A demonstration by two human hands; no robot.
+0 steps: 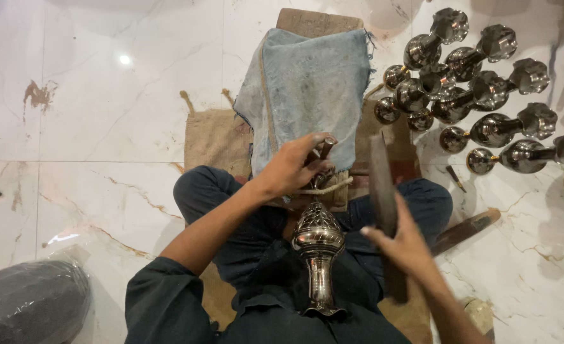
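While seated cross-legged on marble floor (104, 127): about ten finished pieces (479, 95) piled right. Carved brass vessel (319, 255) in lap, partly chased. Left hand (295, 167) clenched round punch (325, 151); right hand (404, 245) grasping mallet (382, 185).

This is a small metal-craft workshop set up on the floor (104, 114) of pale marble tiles, stained with rust-brown marks. A cluster of finished, polished metal vessels (479, 95) lies to one side (all of one shape, which suggests batch work). Burlap sacking (209, 137) and a worn blue cloth (307, 83) cover a wooden block (317, 22), and a tool (463, 230) lies loose nearby.
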